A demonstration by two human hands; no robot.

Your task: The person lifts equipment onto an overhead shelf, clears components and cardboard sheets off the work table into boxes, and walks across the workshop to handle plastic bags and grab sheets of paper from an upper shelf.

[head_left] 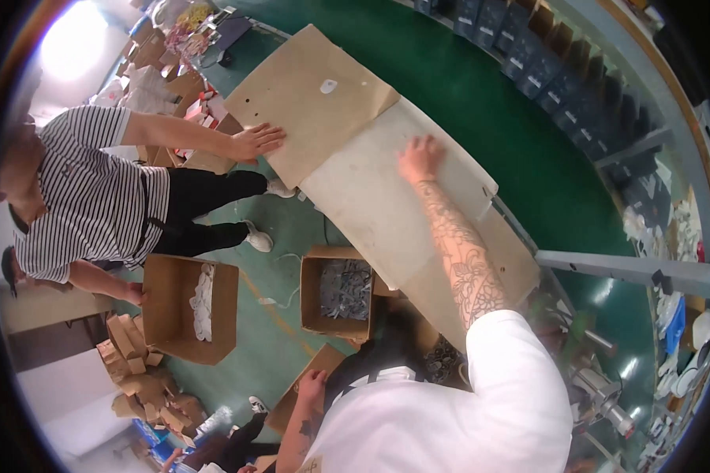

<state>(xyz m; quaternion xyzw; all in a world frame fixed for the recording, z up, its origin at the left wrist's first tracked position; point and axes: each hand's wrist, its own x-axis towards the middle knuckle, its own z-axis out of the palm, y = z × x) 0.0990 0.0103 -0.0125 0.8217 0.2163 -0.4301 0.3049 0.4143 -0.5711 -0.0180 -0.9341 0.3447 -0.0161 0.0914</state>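
Observation:
My right hand (422, 158) reaches out over the pale sheet (371, 185) that covers the middle of the long table. Its fingers look apart and a little bent, slightly blurred, with nothing seen in them. Low by my side, my left hand (311, 388) has loosely bent fingers and holds nothing I can see. It is nearest to a tilted cardboard box (327, 359); whether it touches the box I cannot tell. Brown board (315, 87) covers the table's far left part, where a co-worker's hand (258, 143) lies flat.
The co-worker in a striped shirt (95, 189) grips a large carton (154, 307) with pale parts inside. Beside the table stands another carton (309, 296) of grey parts. A metal bar (607, 264) runs at the right. Dark boxes (544, 79) line the far right; cardboard (150, 394) lies heaped lower left.

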